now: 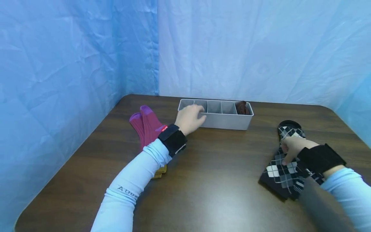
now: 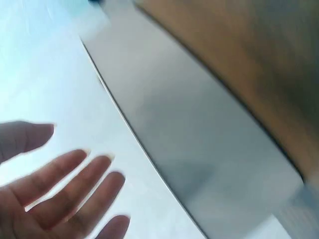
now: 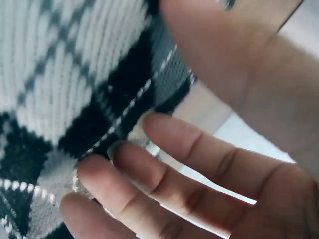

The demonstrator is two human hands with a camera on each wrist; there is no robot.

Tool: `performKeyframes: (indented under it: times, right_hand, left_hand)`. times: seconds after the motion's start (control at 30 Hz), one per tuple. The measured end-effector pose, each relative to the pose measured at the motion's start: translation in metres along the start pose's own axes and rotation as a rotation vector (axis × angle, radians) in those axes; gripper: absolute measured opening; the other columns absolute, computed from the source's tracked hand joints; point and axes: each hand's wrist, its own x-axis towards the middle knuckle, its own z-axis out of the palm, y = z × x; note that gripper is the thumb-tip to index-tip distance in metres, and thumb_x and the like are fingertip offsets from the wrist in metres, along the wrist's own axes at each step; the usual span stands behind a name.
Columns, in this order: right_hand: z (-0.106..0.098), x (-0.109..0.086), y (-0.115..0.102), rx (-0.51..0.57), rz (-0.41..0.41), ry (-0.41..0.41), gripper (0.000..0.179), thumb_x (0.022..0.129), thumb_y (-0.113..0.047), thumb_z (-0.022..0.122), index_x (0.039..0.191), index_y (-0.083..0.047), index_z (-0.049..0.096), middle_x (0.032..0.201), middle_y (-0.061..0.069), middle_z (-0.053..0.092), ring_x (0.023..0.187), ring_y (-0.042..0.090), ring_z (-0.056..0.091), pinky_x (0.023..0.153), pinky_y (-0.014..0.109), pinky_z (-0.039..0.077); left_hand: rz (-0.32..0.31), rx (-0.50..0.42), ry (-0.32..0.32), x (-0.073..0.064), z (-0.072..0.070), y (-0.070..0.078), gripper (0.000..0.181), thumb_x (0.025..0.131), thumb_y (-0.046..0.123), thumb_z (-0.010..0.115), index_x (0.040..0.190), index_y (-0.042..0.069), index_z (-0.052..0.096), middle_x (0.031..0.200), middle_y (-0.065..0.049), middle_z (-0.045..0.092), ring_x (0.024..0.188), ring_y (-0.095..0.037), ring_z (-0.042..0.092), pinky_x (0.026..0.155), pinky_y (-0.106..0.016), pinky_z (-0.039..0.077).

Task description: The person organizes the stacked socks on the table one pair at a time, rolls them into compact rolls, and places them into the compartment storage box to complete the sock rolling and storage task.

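Note:
My left hand (image 1: pixel 189 119) hovers at the left front of a grey divided box (image 1: pixel 227 122), its fingers spread and relaxed with nothing in them. In the left wrist view, the box's long side (image 2: pixel 194 119) is blurred beside that hand. On the right, a pair of black, grey and white argyle socks (image 1: pixel 279 169) lies flat on the table. Over their middle is my right hand (image 1: pixel 297 147). Its fingertips (image 3: pixel 107 181) touch the knit edge in the right wrist view, while thumb and fingers stay apart.
Dark red socks with purple toes (image 1: pixel 149 124) lie at the left, partly behind my left forearm. Mustard fabric (image 1: pixel 160 171) shows past the sleeve. A dark brown bundle (image 1: pixel 242 108) fills the box's rightmost compartment. Blue sheeting (image 1: pixel 220 48) hangs behind the brown table (image 1: pixel 220 180).

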Motion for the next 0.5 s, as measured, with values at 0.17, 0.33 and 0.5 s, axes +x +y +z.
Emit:
performKeyframes:
  times: [0.17, 0.33, 0.5]
  right_hand:
    - [0.004, 0.003, -0.018, -0.032, -0.07, 0.033, 0.044, 0.053, -0.024, 0.077, 0.08, -0.001, 0.052, 0.075, 0.008, 0.05, 0.065, 0.019, 0.045, 0.056, 0.029, 0.038]
    - [0.002, -0.004, -0.055, -0.072, -0.19, 0.019, 0.042, 0.059, -0.031, 0.074, 0.081, -0.004, 0.053, 0.076, 0.005, 0.053, 0.066, 0.016, 0.047, 0.058, 0.029, 0.039]
    - [0.011, -0.015, -0.097, -0.076, -0.32, 0.031, 0.04, 0.063, -0.033, 0.071, 0.086, -0.005, 0.055, 0.077, 0.002, 0.053, 0.067, 0.013, 0.048, 0.059, 0.027, 0.041]
  left_hand:
    - [0.277, 0.036, -0.131, -0.029, 0.011, 0.03, 0.025, 0.082, 0.028, 0.053, 0.101, 0.014, 0.06, 0.097, 0.002, 0.063, 0.087, -0.011, 0.059, 0.068, -0.025, 0.047]
    - [0.523, 0.008, -0.327, -0.055, 0.015, 0.052, 0.029, 0.084, 0.029, 0.051, 0.108, 0.015, 0.057, 0.103, 0.004, 0.061, 0.091, -0.006, 0.057, 0.072, -0.016, 0.045]
    - [0.744, 0.02, -0.554, -0.078, 0.018, 0.07, 0.027, 0.083, 0.03, 0.053, 0.108, 0.02, 0.057, 0.099, 0.008, 0.059, 0.085, 0.0, 0.053, 0.069, -0.011, 0.041]
